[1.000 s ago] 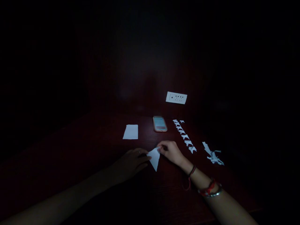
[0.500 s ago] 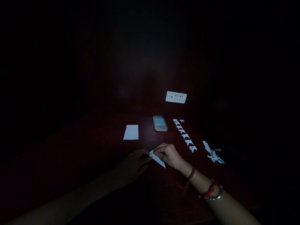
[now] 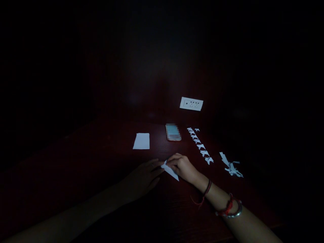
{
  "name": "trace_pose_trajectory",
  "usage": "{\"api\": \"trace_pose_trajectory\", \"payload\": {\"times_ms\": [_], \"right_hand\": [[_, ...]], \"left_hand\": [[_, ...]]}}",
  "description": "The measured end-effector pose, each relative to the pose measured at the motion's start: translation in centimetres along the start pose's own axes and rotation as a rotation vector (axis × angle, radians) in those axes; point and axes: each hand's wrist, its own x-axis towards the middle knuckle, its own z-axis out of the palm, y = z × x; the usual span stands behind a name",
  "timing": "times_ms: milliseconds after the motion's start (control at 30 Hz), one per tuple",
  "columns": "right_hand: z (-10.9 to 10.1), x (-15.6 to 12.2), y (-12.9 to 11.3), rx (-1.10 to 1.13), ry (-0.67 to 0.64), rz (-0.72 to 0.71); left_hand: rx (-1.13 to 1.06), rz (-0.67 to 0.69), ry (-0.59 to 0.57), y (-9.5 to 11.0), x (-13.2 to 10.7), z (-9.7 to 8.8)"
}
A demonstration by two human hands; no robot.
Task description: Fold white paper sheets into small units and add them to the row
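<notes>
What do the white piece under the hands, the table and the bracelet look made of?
White piece: paper, matte; it holds sharp folded edges and lies thin. Table: probably wood or wood veneer, dark reddish with faint grain lines, slightly glossy. Bracelet: likely metal, silvery with a glint; red threads beside it look like cord.

The paper [image 3: 172, 173] is a small white piece folded into a narrow, pointed sliver. It lies low, just below the centre of the frame, slanting from upper left to lower right. The right hand [image 3: 183, 167] covers its upper edge and seems to pinch it. The left hand [image 3: 143, 177] touches its left tip.
</notes>
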Motion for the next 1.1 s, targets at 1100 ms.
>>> {"api": "trace_pose_trajectory", "payload": {"times_ms": [1100], "right_hand": [[-2.0,-1.0,-0.3,-0.062,-0.108,-0.032]], "left_hand": [[-0.017,0.06,-0.052,0.0,3.6,-0.9]]}}
